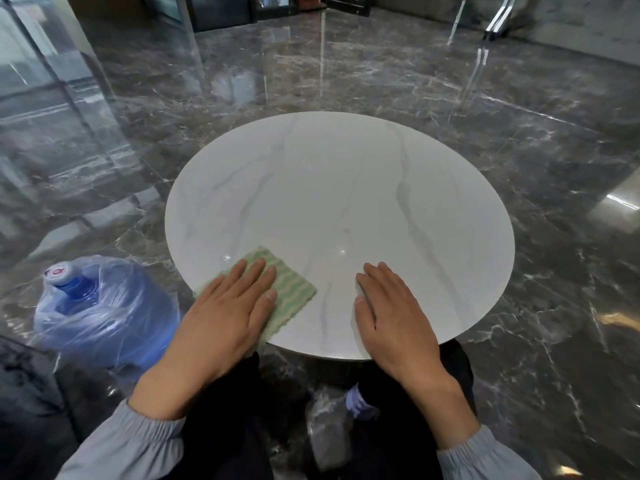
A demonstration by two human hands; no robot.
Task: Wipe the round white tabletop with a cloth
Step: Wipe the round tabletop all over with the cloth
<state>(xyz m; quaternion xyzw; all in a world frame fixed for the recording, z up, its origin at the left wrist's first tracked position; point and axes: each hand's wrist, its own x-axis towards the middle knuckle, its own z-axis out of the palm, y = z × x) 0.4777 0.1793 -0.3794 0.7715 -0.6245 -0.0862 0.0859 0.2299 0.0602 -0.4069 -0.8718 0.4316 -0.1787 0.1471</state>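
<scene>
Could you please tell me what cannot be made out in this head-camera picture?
Head view:
- Cloth: near corner hidden under the left hand.
- Tabletop: part of the near rim covered by the right hand; its base hidden beneath the top.
- Water jug: cap print too small, blurred by plastic wrap.
- Left sleeve: cut off by the bottom edge.

1 tabletop (339,188), 1 cloth (295,293), 2 hands (221,318) (394,315), 1 water jug (104,306), 1 sm bottle (332,424)

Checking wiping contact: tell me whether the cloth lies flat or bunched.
Flat: the green striped cloth lies spread on the tabletop under the left hand.
</scene>
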